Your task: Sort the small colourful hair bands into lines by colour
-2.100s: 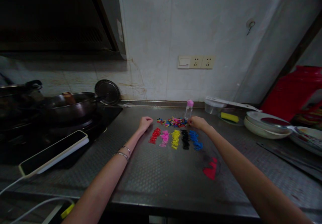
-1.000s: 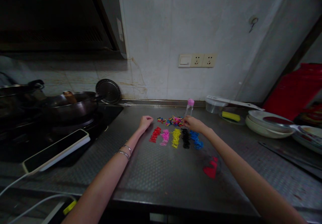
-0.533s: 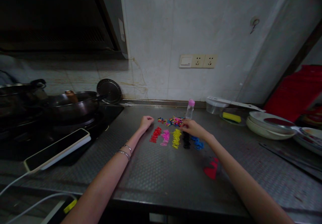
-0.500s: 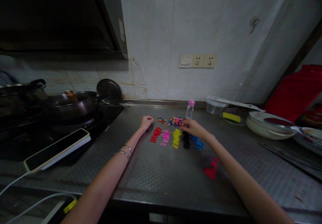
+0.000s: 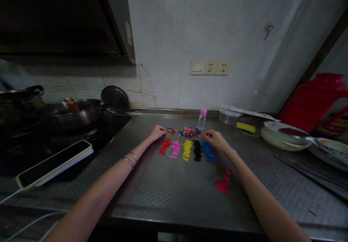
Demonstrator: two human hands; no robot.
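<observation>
A pile of mixed-colour small rubber bands [image 5: 189, 131] lies on the steel counter. In front of it sit sorted groups: red bands [image 5: 164, 146], pink bands [image 5: 175, 149], yellow bands [image 5: 187, 150], black bands [image 5: 197, 151] and blue bands [image 5: 208, 152]. My left hand [image 5: 158, 132] rests at the pile's left end, fingers drawn together; whatever they hold is too small to make out. At the pile's right end my right hand [image 5: 215, 139] has its fingertips pinched, and what is between them cannot be made out.
Behind the pile stands a small clear bottle [image 5: 202, 118] with a pink cap. A red heart-like piece [image 5: 223, 183] lies near my right forearm. To the left are a phone [image 5: 54, 164] and a pan [image 5: 73, 115]; to the right, a sponge [image 5: 245, 127], stacked bowls [image 5: 285, 142] and a knife [image 5: 307, 173].
My right hand has moved right from above the yellow and black bands to the pile's right end, uncovering the black and blue bands. My left hand stays by the pile. The view has shifted slightly.
</observation>
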